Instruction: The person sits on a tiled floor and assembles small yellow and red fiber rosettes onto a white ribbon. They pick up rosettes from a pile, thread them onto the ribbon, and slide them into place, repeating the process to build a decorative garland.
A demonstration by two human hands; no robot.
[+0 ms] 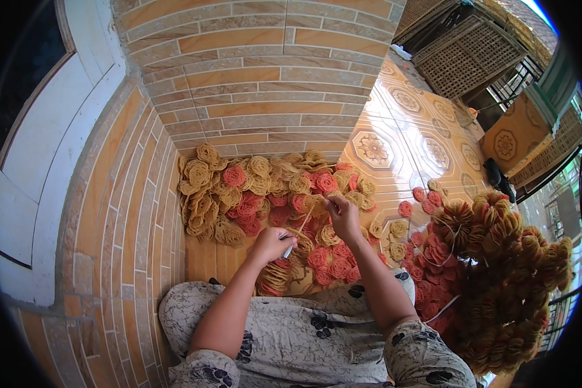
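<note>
My left hand (271,246) is closed in a pinch, with a slim white object (288,248) sticking out of its fingers; its exact kind is too small to tell. A thin pale strip (305,220) slants up from near my left fingers to my right hand (344,218). That hand is closed around the strip's upper end, close to a tan lacy disc. Beneath both hands lies a heap of round, curled, lacy discs, some tan (199,173) and some red (324,183). By my left wrist, a row of tan discs (275,278) stands packed together.
On my right, a large pile of tan discs in bundles (498,271) with white strings rises beside red discs (433,258). A tiled wall (252,84) stands ahead, another (119,213) to my left. Woven racks (469,55) lean at the far right, beyond the patterned floor (401,139).
</note>
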